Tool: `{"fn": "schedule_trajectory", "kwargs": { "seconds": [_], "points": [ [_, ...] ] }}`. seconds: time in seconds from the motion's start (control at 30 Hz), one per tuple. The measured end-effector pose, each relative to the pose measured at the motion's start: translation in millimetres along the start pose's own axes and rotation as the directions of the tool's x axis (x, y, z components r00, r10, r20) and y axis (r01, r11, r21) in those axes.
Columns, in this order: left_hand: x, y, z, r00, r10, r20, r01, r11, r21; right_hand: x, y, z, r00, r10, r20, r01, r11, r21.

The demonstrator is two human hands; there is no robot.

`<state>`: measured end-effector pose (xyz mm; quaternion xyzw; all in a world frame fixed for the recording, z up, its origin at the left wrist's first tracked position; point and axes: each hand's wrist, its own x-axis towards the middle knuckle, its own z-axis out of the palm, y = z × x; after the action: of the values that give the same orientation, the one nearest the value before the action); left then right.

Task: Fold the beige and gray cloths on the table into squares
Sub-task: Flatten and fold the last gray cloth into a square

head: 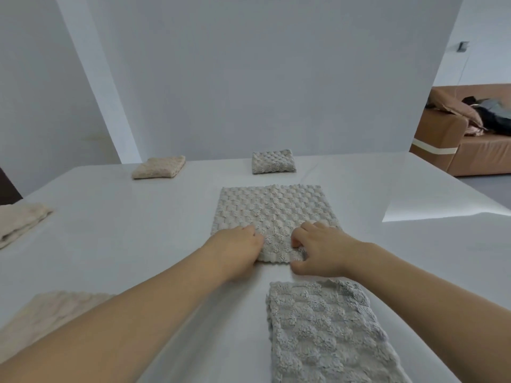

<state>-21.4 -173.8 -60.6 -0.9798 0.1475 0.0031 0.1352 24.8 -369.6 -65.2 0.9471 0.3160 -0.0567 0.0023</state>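
Observation:
A light gray textured cloth (272,211) lies spread flat in the middle of the white table (401,244). My left hand (235,250) grips its near left edge, fingers curled on the fabric. My right hand (318,248) pinches the near right edge, thumb under the hem. A second gray cloth (326,333) lies unfolded close to me on the right. A beige cloth (47,313) lies at the near left, partly hidden by my left forearm.
A folded gray square (273,161) and a folded beige square (159,167) sit at the table's far edge. Another beige cloth (19,222) lies loosely folded at the left edge. White backdrop behind; a brown sofa (464,139) stands at the right.

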Motion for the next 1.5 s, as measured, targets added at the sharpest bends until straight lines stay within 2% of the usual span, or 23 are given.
{"fn": "schedule_trajectory", "kwargs": {
  "seconds": [0.1, 0.17, 0.27, 0.33, 0.4, 0.43, 0.5, 0.57, 0.67, 0.77, 0.87, 0.97, 1.03, 1.13, 1.23, 1.3, 1.4, 1.47, 1.5],
  "points": [
    [10.1, 3.2, -9.0, 0.999, -0.023, 0.032, 0.023, 1.000, -0.008, -1.5, -3.5, -3.5, 1.000, 0.006, 0.014, -0.006, 1.000, -0.015],
    [12.1, -0.1, -9.2, 0.993, -0.064, 0.095, 0.073, 0.992, -0.099, -1.8, -2.8, -3.4, 0.999, 0.025, 0.025, -0.023, 0.995, -0.096],
    [12.5, -5.4, -9.0, 0.974, -0.059, 0.217, 0.119, 0.954, -0.275, -2.4, 5.0, -10.9, 0.985, 0.156, 0.074, -0.145, 0.979, -0.145],
    [15.6, -10.2, -11.9, 0.952, -0.053, 0.300, 0.174, 0.903, -0.392, 1.8, 17.1, -22.2, 0.948, 0.251, 0.194, -0.264, 0.964, 0.043],
    [21.4, -20.9, -16.3, 0.958, -0.069, 0.277, 0.183, 0.893, -0.411, 8.8, 33.4, -36.2, 0.914, 0.284, 0.290, -0.371, 0.873, 0.317],
    [24.4, -28.0, -18.1, 0.968, -0.088, 0.236, 0.181, 0.895, -0.408, 12.4, 41.6, -43.0, 0.912, 0.296, 0.285, -0.396, 0.818, 0.418],
    [29.7, -42.8, -19.9, 0.980, -0.145, 0.135, 0.188, 0.899, -0.396, 22.5, 57.0, -51.8, 0.917, 0.348, 0.194, -0.395, 0.733, 0.554],
    [38.1, -56.1, -18.4, 0.982, -0.190, 0.017, 0.185, 0.930, -0.316, 36.9, 68.2, -55.7, 0.918, 0.390, 0.076, -0.346, 0.693, 0.632],
    [59.8, -71.3, -9.4, 0.958, -0.255, -0.134, 0.204, 0.927, -0.314, 63.8, 77.9, -48.1, 0.909, 0.411, -0.070, -0.251, 0.674, 0.695],
    [88.3, -78.8, 13.9, 0.915, -0.318, -0.250, 0.223, 0.912, -0.343, 91.1, 87.5, -28.5, 0.859, 0.464, -0.214, -0.199, 0.689, 0.697],
    [110.1, -76.1, 49.8, 0.867, -0.435, -0.244, 0.337, 0.872, -0.355, 116.5, 95.5, -0.4, 0.798, 0.520, -0.306, -0.197, 0.704, 0.683],
    [120.0, -76.8, 73.0, 0.813, -0.537, -0.226, 0.414, 0.805, -0.425, 135.1, 98.0, 28.4, 0.772, 0.499, -0.394, -0.234, 0.799, 0.554],
    [125.6, -79.7, 74.7, 0.821, -0.529, -0.217, 0.402, 0.804, -0.439, 140.3, 104.4, 33.8, 0.774, 0.473, -0.420, -0.210, 0.818, 0.535],
    [126.2, -83.6, 70.0, 0.841, -0.511, -0.176, 0.388, 0.798, -0.462, 143.3, 111.5, 32.2, 0.806, 0.454, -0.380, -0.190, 0.806, 0.560],
    [127.1, -93.8, 64.3, 0.828, -0.518, -0.214, 0.371, 0.793, -0.483, 146.0, 110.2, 32.7, 0.827, 0.431, -0.362, -0.212, 0.834, 0.510],
    [128.6, -101.9, 64.0, 0.810, -0.519, -0.272, 0.352, 0.803, -0.481, 147.8, 111.1, 33.1, 0.837, 0.426, -0.344, -0.198, 0.821, 0.535],
    [130.9, -106.8, 70.2, 0.848, -0.474, -0.237, 0.312, 0.808, -0.499, 150.2, 113.4, 32.9, 0.835, 0.417, -0.358, -0.178, 0.821, 0.542],
    [131.8, -107.2, 73.5, 0.867, -0.454, -0.207, 0.304, 0.809, -0.503, 150.4, 111.8, 30.7, 0.831, 0.401, -0.387, -0.103, 0.792, 0.601],
    [131.7, -107.7, 73.7, 0.870, -0.446, -0.211, 0.295, 0.813, -0.502, 149.0, 108.9, 27.9, 0.823, 0.410, -0.395, -0.045, 0.738, 0.673]
  ]
}}
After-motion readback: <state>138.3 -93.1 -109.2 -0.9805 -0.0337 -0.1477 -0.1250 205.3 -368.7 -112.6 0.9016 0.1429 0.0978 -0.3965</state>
